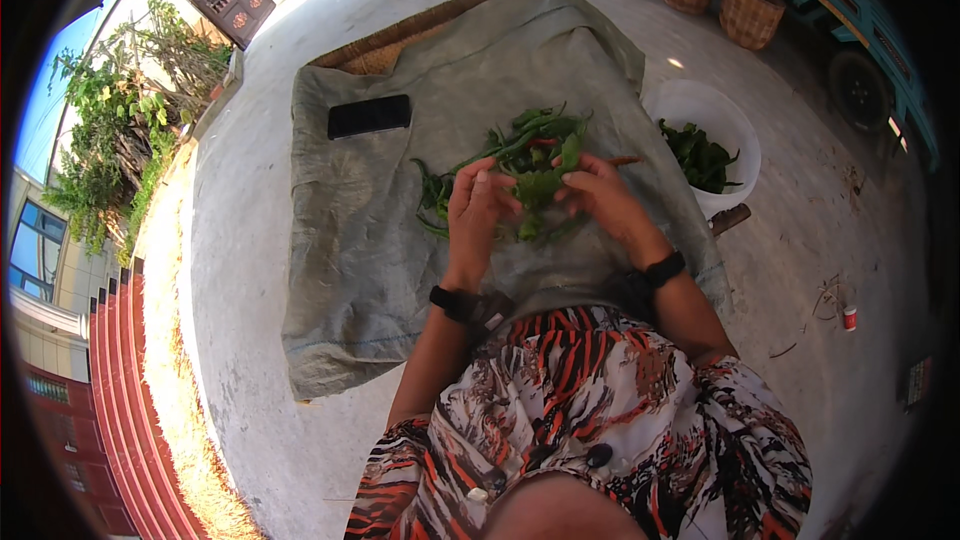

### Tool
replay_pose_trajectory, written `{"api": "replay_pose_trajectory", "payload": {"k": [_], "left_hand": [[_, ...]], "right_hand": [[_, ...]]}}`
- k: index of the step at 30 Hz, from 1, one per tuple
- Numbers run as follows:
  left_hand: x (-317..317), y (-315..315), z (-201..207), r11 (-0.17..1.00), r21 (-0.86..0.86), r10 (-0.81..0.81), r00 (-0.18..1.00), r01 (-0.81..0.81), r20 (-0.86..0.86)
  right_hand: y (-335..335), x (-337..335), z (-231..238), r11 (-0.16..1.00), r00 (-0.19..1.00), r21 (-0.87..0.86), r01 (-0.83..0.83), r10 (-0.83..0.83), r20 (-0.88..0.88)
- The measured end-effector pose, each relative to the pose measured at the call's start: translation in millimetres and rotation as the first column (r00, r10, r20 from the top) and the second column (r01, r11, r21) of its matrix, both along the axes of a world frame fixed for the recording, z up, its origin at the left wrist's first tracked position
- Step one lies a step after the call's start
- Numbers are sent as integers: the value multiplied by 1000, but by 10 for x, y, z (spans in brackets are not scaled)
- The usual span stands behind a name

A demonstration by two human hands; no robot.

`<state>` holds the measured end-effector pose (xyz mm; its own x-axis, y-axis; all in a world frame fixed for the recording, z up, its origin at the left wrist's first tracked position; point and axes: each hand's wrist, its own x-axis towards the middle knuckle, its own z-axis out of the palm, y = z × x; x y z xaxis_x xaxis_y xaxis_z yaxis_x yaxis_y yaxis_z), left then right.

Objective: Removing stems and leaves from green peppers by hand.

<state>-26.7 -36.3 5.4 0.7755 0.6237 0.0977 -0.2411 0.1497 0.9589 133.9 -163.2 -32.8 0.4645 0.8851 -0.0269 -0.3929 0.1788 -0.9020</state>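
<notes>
Green leaf, between left grip, right grip

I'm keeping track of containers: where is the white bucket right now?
In the head view, the white bucket is right of the right hand, just past the grey cloth, with green leaves inside.

A person's left hand and right hand face each other, near but apart, fingers bent inward, as the bare left forearm and right forearm reach forward, angling toward one another.
</notes>
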Motion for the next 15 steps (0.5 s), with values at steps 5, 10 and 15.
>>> {"api": "replay_pose_trajectory", "payload": {"k": [5,10,15], "left_hand": [[0,215,-324,943,331,51,997,-30,-57],[69,168,-328,647,750,107,959,133,-262],[110,122,-321,421,886,293,896,191,-333]], "right_hand": [[-22,121,60,910,900,250,331,-225,-375],[-183,282,52,859,818,316,403,-183,-546],[-107,209,25,944,916,266,193,-76,-395]]}}
